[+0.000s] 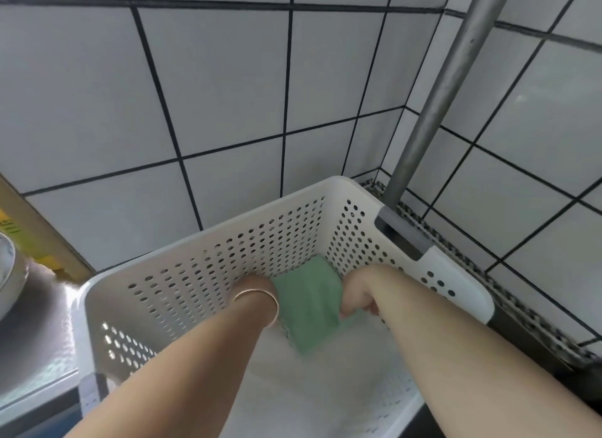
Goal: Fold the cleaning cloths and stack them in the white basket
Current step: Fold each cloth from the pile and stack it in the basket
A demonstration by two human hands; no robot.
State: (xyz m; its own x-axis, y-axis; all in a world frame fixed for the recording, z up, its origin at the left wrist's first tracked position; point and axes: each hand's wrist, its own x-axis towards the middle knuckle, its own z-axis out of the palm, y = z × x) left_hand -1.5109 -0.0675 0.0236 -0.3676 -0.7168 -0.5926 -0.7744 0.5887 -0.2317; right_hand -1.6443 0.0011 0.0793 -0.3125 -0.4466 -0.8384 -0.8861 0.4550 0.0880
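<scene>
A folded green cloth (309, 302) sits low inside the white perforated basket (202, 261), near its far right corner. Both my arms reach down into the basket. My left hand (255, 286) is bent over the cloth's left edge, fingers hidden behind the wrist, which wears a thin bangle. My right hand (358, 296) is closed on the cloth's right edge, fingers curled around the fabric. The basket's floor in front of the cloth is bare white.
The basket stands in a corner of white tiled walls (228, 95). A grey metal pole (446, 89) rises just behind its right rim. A steel counter (39, 340) lies to the left, with a metal bowl (8, 274) at the left edge.
</scene>
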